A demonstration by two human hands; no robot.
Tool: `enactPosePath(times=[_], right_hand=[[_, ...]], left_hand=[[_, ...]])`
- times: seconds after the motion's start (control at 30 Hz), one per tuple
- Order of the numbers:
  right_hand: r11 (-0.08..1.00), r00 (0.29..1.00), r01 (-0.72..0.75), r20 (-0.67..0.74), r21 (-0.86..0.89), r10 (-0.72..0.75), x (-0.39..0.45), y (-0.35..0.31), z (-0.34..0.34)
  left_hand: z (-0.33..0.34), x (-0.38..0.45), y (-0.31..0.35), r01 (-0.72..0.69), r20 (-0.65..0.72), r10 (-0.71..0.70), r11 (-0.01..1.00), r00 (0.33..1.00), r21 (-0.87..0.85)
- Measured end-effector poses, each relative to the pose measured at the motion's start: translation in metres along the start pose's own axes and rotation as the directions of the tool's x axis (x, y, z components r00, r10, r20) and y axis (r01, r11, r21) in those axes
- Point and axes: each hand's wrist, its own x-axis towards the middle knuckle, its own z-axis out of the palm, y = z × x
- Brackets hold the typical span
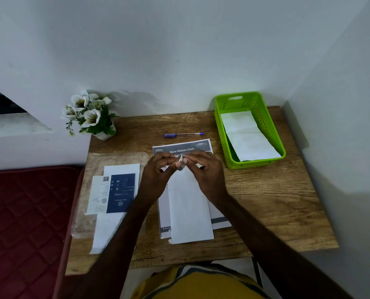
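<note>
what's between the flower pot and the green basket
In the head view, only a blue pen lies between the flower pot and the green basket, on the wooden table.

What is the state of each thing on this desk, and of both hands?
left hand, pinches the small grey object.
right hand, pinches the same object.
small grey object, held between both hands; kind unclear.
long white paper, flat on the printed sheet.
printed sheet, flat, partly covered.
pen, lying on the desk.
green basket, upright, holds creased paper.
flower pot, upright.
</note>
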Motion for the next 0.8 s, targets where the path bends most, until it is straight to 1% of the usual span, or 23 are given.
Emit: enactPosePath(times=[0.13, 0.3, 0.4, 0.53, 0.63, 0.8], right_hand=[[0.993, 0.997, 0.053, -0.058, -0.105, -0.059, -0.008, 0.001, 0.004], [0.985, 0.995, 0.003, -0.098, -0.175, -0.02, -0.01, -0.002, 0.005], [0.987, 0.997, -0.01, -0.08, -0.16, -0.003, -0.007, -0.004, 0.001], [0.996, 0.998, -0.055, -0.016, -0.064, 0.054, -0.001, -0.006, -0.004], [0.998, 0.999, -0.04, 0.015, -0.055, 0.041, 0.001, -0.006, -0.005], [0.994, 0.999, -0.043, -0.037, -0.102, 0.039, 0.001, -0.009, -0.004]], left_hand=[[0.001, -0.003, 0.001, 0.01, -0.007, -0.01, 0.998, 1.0, 0.056], [0.003, -0.005, 0.002, 0.014, 0.002, -0.014, 0.994, 1.0, 0.108], [0.003, -0.007, 0.004, 0.01, 0.002, -0.01, 0.994, 1.0, 0.109], [0.002, -0.007, 0.005, 0.023, 0.0, -0.023, 0.996, 1.0, 0.092], [0.002, -0.005, 0.005, 0.037, 0.006, -0.038, 0.995, 0.999, 0.087], [0.003, -0.006, 0.008, 0.022, 0.013, -0.023, 0.997, 1.0, 0.077]])
